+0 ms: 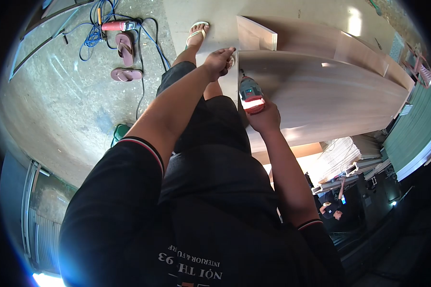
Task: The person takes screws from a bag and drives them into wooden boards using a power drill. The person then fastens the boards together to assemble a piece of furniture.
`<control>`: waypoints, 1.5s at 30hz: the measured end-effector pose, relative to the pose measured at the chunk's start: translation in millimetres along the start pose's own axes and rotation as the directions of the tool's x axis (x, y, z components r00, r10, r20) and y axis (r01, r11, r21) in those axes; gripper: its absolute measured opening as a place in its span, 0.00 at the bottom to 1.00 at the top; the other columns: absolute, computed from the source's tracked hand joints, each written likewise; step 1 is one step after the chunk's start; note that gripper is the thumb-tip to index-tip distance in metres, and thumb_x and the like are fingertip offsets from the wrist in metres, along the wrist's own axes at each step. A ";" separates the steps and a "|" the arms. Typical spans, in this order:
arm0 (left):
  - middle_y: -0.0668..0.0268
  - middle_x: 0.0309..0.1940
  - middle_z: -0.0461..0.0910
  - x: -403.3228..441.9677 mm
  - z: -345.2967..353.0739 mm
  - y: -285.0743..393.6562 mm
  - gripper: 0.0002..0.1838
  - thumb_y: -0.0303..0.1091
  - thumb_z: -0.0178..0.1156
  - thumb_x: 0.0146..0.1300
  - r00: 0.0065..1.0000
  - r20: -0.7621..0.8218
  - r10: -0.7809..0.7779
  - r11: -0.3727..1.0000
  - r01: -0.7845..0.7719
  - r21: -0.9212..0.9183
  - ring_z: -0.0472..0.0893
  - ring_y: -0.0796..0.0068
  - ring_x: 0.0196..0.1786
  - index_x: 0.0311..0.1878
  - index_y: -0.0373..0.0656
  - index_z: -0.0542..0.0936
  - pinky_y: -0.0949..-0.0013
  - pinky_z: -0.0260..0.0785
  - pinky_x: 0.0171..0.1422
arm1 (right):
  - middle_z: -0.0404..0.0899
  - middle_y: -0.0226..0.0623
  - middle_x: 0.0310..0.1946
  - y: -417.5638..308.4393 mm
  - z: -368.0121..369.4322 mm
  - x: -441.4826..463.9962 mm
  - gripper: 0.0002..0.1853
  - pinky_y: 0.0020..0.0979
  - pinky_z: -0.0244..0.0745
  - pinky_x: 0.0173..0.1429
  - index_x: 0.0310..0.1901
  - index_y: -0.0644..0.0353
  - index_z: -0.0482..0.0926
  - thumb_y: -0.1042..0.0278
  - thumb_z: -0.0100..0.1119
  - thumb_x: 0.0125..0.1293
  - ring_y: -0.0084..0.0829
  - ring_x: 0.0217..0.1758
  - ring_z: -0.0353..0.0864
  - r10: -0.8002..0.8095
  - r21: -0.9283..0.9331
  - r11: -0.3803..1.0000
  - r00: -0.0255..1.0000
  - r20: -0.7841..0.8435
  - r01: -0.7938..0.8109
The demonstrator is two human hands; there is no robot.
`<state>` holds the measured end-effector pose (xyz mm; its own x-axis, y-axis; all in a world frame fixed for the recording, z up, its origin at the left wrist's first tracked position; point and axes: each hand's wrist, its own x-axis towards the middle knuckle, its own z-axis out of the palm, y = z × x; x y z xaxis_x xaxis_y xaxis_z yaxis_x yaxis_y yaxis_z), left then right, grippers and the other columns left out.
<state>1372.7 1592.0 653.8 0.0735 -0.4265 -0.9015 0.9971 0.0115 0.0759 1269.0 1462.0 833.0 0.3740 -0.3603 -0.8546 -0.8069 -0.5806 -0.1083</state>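
Observation:
My right hand (pixel 266 117) is wrapped around the grip of a cordless drill (pixel 252 92), grey and red, its bit end pointing away from me toward the near-left edge of a large brown wooden panel (pixel 316 98). My left hand (pixel 219 63) is closed, with fingertips pinched together at the panel's corner. A small pale round thing (pixel 232 61) shows beside those fingers, mostly covered; I cannot tell what it is. Behind the large panel stands an upright wooden board (pixel 257 34).
Pink sandals (pixel 125 49), a red power tool (pixel 115 26) and a tangled blue hose (pixel 88 40) lie on the concrete floor at left. My sandalled foot (pixel 198 33) is beside the panel. Stacked boards (pixel 342 155) and another person (pixel 331 208) are at right.

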 end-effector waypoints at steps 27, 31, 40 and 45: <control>0.72 0.26 0.69 -200.9 -126.8 175.6 0.14 0.46 0.57 0.66 0.940 -0.144 0.309 0.865 -0.215 0.453 0.67 0.82 0.22 0.48 0.49 0.75 0.73 0.58 0.21 | 0.83 0.47 0.43 -29.4 -45.6 -33.6 0.28 0.45 0.77 0.54 0.56 0.43 0.76 0.49 0.65 0.51 0.48 0.50 0.81 -0.113 0.143 0.980 0.981 -0.158 0.136; 0.72 0.32 0.76 -213.6 -151.4 224.7 0.16 0.47 0.51 0.68 0.923 -0.113 0.368 0.927 -0.355 0.122 0.75 0.78 0.26 0.53 0.53 0.75 0.73 0.68 0.23 | 0.83 0.44 0.42 -47.0 -59.8 -48.5 0.28 0.43 0.77 0.54 0.56 0.43 0.76 0.51 0.64 0.51 0.47 0.49 0.81 -0.183 0.281 0.930 0.960 -0.211 0.238; 0.74 0.27 0.79 -247.8 21.5 296.0 0.09 0.38 0.50 0.66 0.958 0.203 0.201 0.976 -0.176 -0.131 0.74 0.84 0.23 0.40 0.50 0.79 0.79 0.64 0.24 | 0.82 0.48 0.37 -125.4 -146.6 -12.0 0.22 0.48 0.75 0.50 0.51 0.48 0.75 0.52 0.60 0.53 0.51 0.42 0.81 -0.480 0.143 0.803 0.770 -0.421 0.579; 0.75 0.27 0.75 -214.1 48.5 375.1 0.12 0.38 0.49 0.66 0.832 0.554 -0.024 1.000 0.009 0.030 0.67 0.80 0.25 0.45 0.50 0.80 0.74 0.59 0.25 | 0.82 0.48 0.41 -175.2 -213.9 12.2 0.23 0.47 0.73 0.55 0.57 0.44 0.73 0.54 0.55 0.59 0.51 0.47 0.81 -0.561 0.229 0.667 0.680 -0.471 0.709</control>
<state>1729.9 1643.8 895.9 0.0250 -0.8561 -0.5162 0.9966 -0.0195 0.0805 1512.7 1403.2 950.2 0.9228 -0.2631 -0.2814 -0.3779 -0.4759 -0.7942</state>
